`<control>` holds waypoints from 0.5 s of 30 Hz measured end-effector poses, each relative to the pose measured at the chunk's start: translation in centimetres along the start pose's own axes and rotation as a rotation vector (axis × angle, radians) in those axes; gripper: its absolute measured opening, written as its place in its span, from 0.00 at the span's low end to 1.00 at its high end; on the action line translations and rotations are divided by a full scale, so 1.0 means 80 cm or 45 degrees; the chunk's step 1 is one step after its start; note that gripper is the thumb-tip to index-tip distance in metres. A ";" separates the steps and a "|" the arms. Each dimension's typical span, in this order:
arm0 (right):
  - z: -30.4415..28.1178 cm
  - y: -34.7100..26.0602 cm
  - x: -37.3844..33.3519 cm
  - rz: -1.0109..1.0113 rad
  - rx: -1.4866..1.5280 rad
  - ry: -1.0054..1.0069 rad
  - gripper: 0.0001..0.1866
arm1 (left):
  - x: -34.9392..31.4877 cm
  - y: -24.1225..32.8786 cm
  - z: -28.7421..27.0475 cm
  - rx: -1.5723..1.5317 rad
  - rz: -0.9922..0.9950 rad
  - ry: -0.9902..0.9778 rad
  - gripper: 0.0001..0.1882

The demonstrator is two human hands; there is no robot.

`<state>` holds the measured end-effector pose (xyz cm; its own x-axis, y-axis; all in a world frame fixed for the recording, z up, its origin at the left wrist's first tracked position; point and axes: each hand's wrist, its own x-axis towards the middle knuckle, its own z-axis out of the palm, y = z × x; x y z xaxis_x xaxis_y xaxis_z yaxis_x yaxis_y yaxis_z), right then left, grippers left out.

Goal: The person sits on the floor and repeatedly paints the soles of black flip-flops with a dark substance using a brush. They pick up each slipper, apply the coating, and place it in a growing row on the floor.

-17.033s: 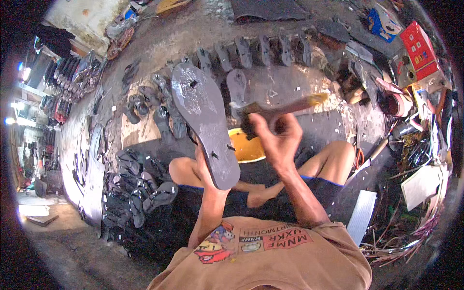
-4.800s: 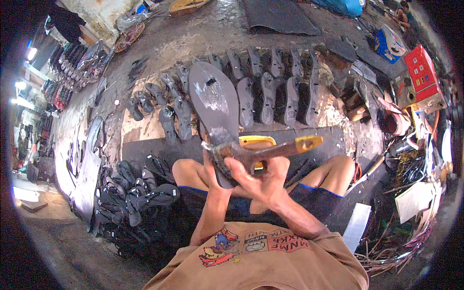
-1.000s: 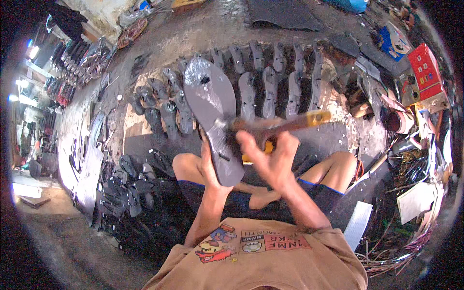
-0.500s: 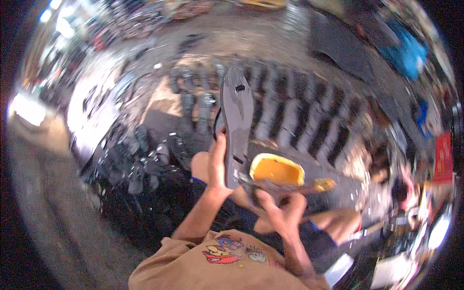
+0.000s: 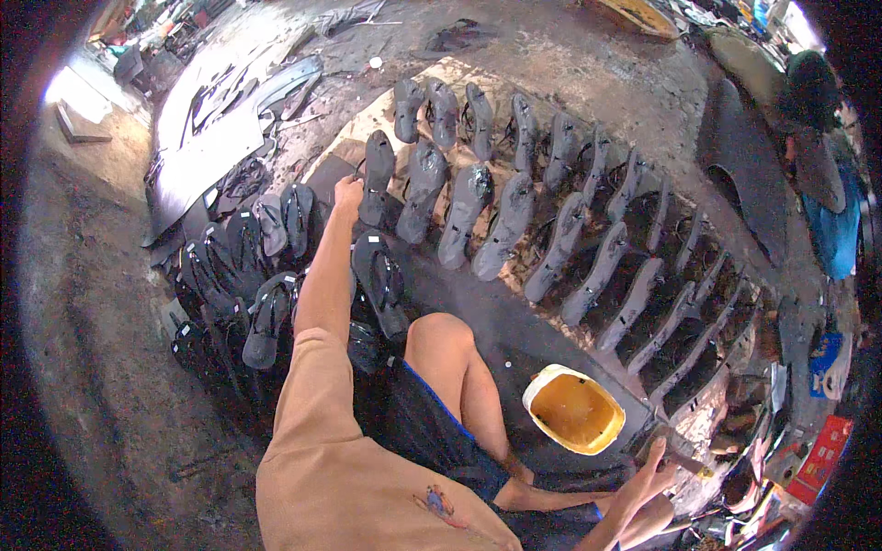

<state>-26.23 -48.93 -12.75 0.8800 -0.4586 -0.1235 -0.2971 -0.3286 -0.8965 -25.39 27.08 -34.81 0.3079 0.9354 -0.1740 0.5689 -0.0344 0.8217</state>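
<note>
So, quick rundown of the scene:

Left hand: the left hand [image 5: 347, 193] is stretched way out, grip closed around the lower end of a dark grey rubber sandal sole [image 5: 377, 179] at the left end of the near row on the floor.

Right hand: the right hand [image 5: 648, 477] is low by the right knee, fingers wrapped around the wooden handle of a hammer [image 5: 675, 452]; the hammer's head is hard to make out.

Sole rows: long rows of grey rubber soles [image 5: 514, 220] lie side by side on the concrete floor [image 5: 570, 64], fanning off to the right.

Finished pile: black strapped flip-flops [image 5: 266, 275] are heaped just left of the outstretched arm.

Tub: a yellow plastic tub [image 5: 574, 409] sits beside the right leg, near the hammer hand.

Upper right: another person [image 5: 818, 129] is at the edge of view.
</note>
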 end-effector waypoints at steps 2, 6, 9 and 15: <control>0.026 -0.018 0.004 0.094 0.050 -0.082 0.38 | 0.030 -0.021 -0.065 0.476 0.137 0.105 0.20; -0.016 -0.019 0.004 0.095 -0.229 0.100 0.37 | -0.146 0.099 0.025 0.131 0.618 0.467 0.27; -0.020 -0.083 -0.029 -0.080 -1.140 0.278 0.21 | -0.330 0.115 -0.015 0.492 0.819 0.449 0.37; 0.008 0.001 -0.001 -0.513 -0.562 -0.477 0.14 | -0.403 0.044 -0.005 1.255 0.276 0.197 0.54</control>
<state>-26.12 -48.41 -13.08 0.9979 0.0585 -0.0272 0.0263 -0.7539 -0.6565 -33.61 -3.06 -26.12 0.4172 0.9072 0.0546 0.9085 -0.4179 0.0024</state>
